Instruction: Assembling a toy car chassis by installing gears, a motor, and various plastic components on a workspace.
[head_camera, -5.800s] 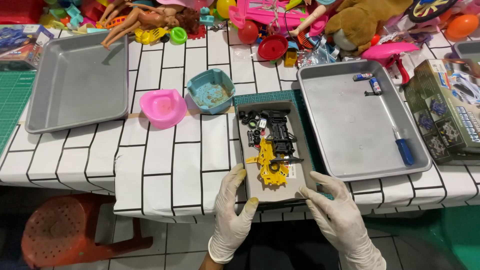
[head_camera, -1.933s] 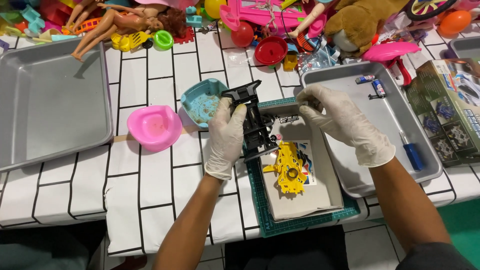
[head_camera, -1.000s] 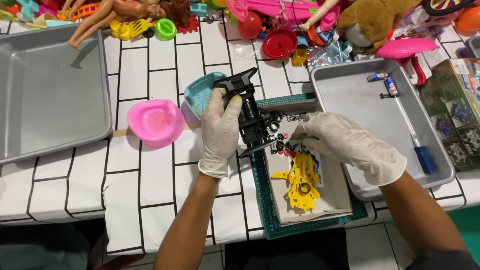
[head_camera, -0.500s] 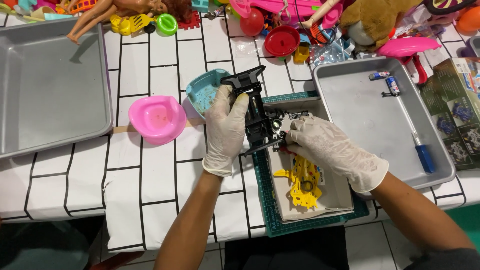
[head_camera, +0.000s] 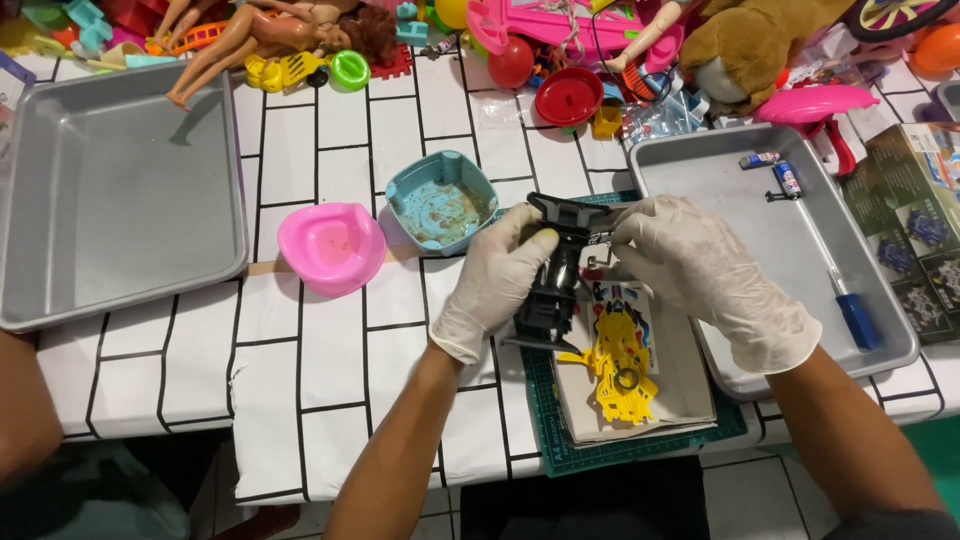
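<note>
Left hand (head_camera: 497, 277), gloved, is clamped round the black toy chassis (head_camera: 556, 268), holding it tilted just above the green cutting mat (head_camera: 560, 440). Right hand (head_camera: 700, 270) pinches at the chassis top end, fingers curled on a small part; can't tell which. Yellow parts frame (head_camera: 617, 360) lies on the mat's paper, below the chassis. Looks like mid-assembly fitting; next move needs a steady left grip and fine right fingertip alignment.

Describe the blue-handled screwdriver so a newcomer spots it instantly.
Find the metal tray on the table's right side. The screwdriver lies along its right wall: a thin silver shaft ending in a blue handle, much longer than the small batteries near the tray's top.
</note>
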